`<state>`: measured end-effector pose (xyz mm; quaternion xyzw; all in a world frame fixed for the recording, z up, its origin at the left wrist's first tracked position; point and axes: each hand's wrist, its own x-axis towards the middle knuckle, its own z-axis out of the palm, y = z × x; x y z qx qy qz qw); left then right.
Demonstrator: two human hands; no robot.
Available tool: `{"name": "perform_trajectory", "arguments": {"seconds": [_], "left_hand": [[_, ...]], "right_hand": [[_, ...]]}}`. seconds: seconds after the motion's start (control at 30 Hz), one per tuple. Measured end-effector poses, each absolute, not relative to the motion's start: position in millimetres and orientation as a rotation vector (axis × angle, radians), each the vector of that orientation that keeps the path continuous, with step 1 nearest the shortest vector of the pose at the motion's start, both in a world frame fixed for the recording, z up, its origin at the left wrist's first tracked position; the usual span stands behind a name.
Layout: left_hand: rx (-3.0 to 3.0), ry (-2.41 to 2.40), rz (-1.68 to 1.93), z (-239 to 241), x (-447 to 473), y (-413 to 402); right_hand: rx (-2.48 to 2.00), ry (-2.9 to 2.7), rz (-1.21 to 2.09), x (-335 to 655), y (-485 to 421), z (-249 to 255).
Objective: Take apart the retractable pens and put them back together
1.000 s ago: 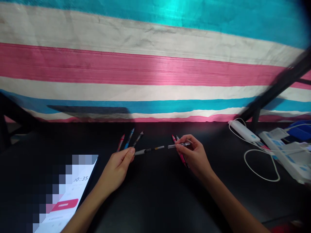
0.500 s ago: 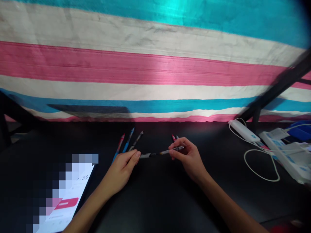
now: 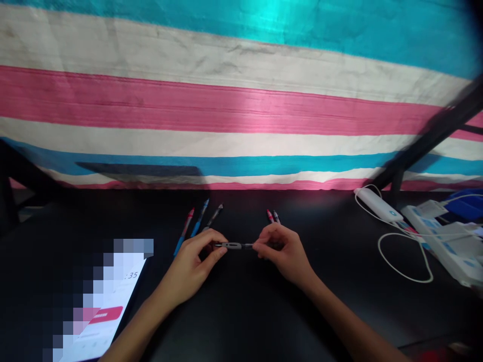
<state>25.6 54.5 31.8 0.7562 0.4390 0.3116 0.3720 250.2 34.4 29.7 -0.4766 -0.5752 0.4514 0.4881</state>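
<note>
Between my hands a pen [image 3: 233,246] lies level above the dark table, its grey grip section in plain sight. My left hand [image 3: 199,254] is closed in a pinch on the tip end at the left. My right hand [image 3: 285,249] pinches the pen's other end, and the fingers hide most of that part. Beyond my left hand lie a red pen [image 3: 184,231], a blue pen [image 3: 199,218] and a black pen [image 3: 215,217]. Just past my right hand are a red pen piece [image 3: 270,216] and a dark one [image 3: 276,216], both partly covered.
A lit phone [image 3: 109,301] is on the left, partly pixelated. To the right are a white power strip [image 3: 437,246], a white adapter [image 3: 379,204] and a looped cable [image 3: 432,274]. A striped sheet [image 3: 241,110] hangs behind the table [image 3: 241,311].
My hands have come closer together. The grip section and the clear barrel, with a narrow dark part between them before, now sit nearly end to end. My left fingers have shifted to the tip.
</note>
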Motion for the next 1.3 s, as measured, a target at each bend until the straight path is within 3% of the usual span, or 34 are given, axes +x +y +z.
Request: {"name": "perform_trajectory", "arguments": {"seconds": [0.17, 0.33, 0.5, 0.7, 0.93, 1.3], "left_hand": [[1.923, 1.209, 0.842, 27.2, 23.4, 54.7], [1.931, 1.231, 0.869, 27.8, 23.1, 55.3], [1.956, 1.209, 0.872, 27.2, 24.4, 55.2], [1.953, 1.216, 0.865, 25.5, 23.3, 56.0], [1.957, 1.168, 0.885, 30.1, 23.6, 54.9], [1.939, 1.187, 0.884, 30.8, 24.6, 53.8]], "right_hand": [[-1.189, -1.432, 1.262, 252.2, 33.7, 29.9], [-1.169, -1.705, 1.075, 257.2, 33.5, 35.9], [-1.281, -1.772, 1.126, 257.8, 32.5, 38.7], [-1.212, -1.919, 0.857, 259.5, 34.0, 38.6], [-1.161, -2.051, 0.926, 262.2, 32.6, 42.8], [-1.202, -2.009, 0.757, 259.5, 32.2, 40.2]]}}
